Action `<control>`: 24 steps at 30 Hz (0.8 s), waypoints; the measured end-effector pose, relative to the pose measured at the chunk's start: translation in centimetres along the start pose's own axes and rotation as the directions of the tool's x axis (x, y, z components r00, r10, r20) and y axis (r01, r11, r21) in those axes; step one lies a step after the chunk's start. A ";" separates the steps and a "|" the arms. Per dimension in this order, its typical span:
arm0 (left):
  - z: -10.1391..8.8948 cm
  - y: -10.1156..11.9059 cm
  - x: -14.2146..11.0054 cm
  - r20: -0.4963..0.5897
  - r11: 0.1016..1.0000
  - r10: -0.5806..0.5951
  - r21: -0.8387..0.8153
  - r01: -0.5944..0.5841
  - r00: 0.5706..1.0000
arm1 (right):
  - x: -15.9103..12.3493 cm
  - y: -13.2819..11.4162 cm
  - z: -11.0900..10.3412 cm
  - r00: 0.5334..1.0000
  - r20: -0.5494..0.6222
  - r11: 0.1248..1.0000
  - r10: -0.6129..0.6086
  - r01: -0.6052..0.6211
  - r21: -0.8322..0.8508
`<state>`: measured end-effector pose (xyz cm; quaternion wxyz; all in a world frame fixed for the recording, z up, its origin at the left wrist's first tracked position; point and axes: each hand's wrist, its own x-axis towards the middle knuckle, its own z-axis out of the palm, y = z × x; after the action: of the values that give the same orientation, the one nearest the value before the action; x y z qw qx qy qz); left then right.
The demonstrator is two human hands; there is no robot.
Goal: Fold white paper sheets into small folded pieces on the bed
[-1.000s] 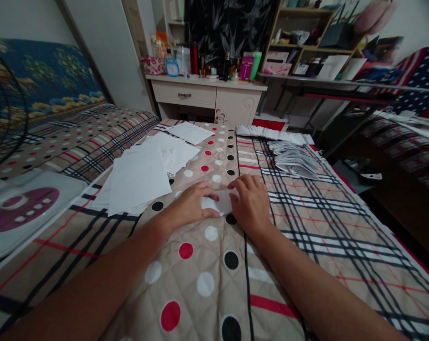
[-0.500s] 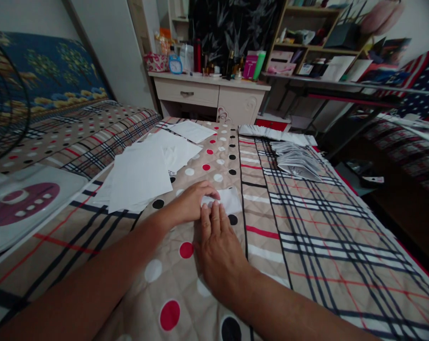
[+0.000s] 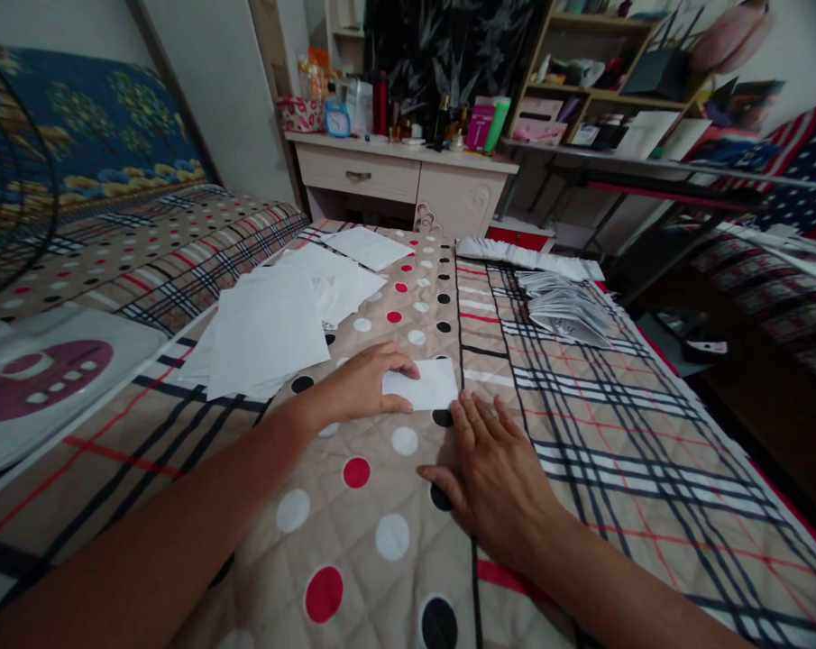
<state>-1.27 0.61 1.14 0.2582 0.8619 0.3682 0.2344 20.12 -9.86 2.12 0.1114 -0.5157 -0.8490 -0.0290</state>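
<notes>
A small white folded sheet of paper [image 3: 425, 385] lies flat on the dotted bedspread in front of me. My left hand [image 3: 373, 383] grips its left end, with the thumb at the near edge and the fingers at the far edge. Beside the paper's near right corner, my right hand [image 3: 492, 460] rests palm down, fingers stretched out and thumb apart. Its fingertips are at or just touching that corner. To the left is a loose pile of white sheets [image 3: 269, 333]. A stack of folded papers [image 3: 563, 306] lies at the far right.
A long white folded strip [image 3: 529, 257] lies at the bed's far edge. On the left is a clear plastic bag with a purple print [image 3: 49, 383]. A white dresser [image 3: 357, 171] holding bottles and a blue clock [image 3: 337, 118] stands beyond the bed.
My right hand has slid right, off the middle of the folded paper to its near right corner, and its thumb has spread. My left hand stays at the left end.
</notes>
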 end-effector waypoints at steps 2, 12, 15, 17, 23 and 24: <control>0.1 -0.1 0.1 -0.008 1.000 0.001 0.008 -0.001 1.000 | 0.9 1.1 -0.9 0.999 0.037 0.995 0.035 -0.039 0.094; 0.9 -0.2 0.2 -0.091 0.998 -0.049 0.036 0.052 0.995 | 7.2 4.2 1.8 0.854 0.221 0.520 0.470 -0.471 0.713; 1.0 -0.1 0.1 -0.205 0.995 -0.073 0.056 0.087 0.976 | 7.4 4.3 2.7 0.868 0.262 0.339 0.421 -0.419 0.842; 1.0 0.0 0.2 -0.347 0.992 -0.110 0.014 0.122 0.931 | 7.3 4.0 2.7 0.847 0.210 0.231 0.488 -0.357 0.905; 1.3 1.6 0.8 -0.324 0.752 -0.461 -0.637 0.170 0.826 | 7.6 2.9 1.5 0.734 0.058 0.053 0.677 -0.128 0.990; 1.4 2.0 0.9 -0.244 0.702 -0.463 -0.688 0.185 0.852 | 7.6 2.7 1.4 0.734 0.030 0.066 0.678 -0.101 0.993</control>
<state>1.16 -0.29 1.49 0.4936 0.5731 0.4592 0.4659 18.89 -1.71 2.22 0.6032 -0.5198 -0.4348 0.4207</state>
